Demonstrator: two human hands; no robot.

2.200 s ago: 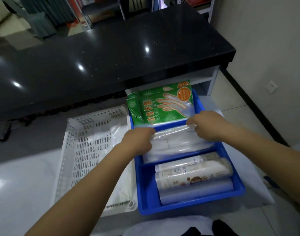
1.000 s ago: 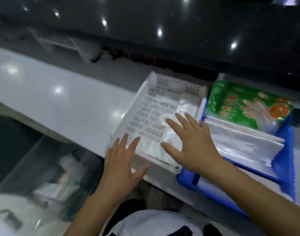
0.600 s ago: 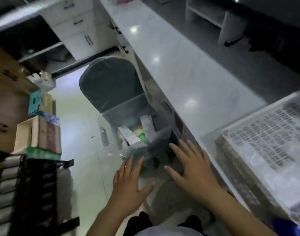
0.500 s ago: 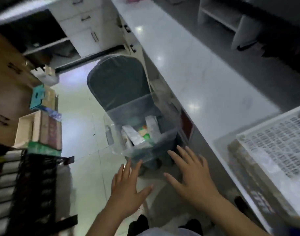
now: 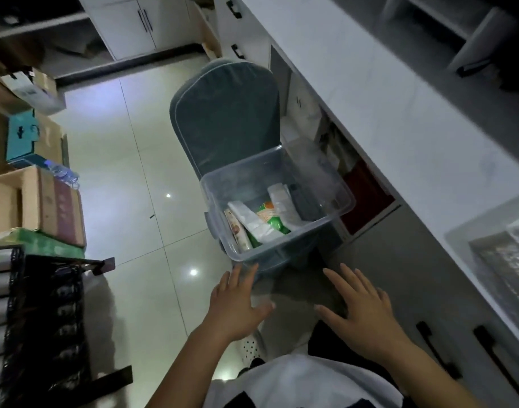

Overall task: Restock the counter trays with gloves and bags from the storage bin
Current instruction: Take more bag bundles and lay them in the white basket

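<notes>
A clear plastic storage bin (image 5: 337,184) stands on the seat of a grey-green chair (image 5: 225,113) beside the counter. Inside it lie a green glove packet (image 5: 271,217) and several whitish bag packs (image 5: 252,222). My left hand (image 5: 237,304) is spread flat in the air just below the bin's near corner, empty. My right hand (image 5: 364,307) is also spread and empty, a little to the right of it. A corner of the white perforated tray (image 5: 517,231) shows at the right edge on the counter.
The white counter (image 5: 399,113) runs along the right, with dark-handled drawers (image 5: 437,351) under it. Cardboard boxes (image 5: 34,201) and a black rack (image 5: 43,319) stand at the left. Pale tiled floor (image 5: 128,172) lies between them.
My view has swung from the blue and white trays down to the bin on the chair. Both hands let go of the bag pack and now reach, spread and empty, toward the bin.
</notes>
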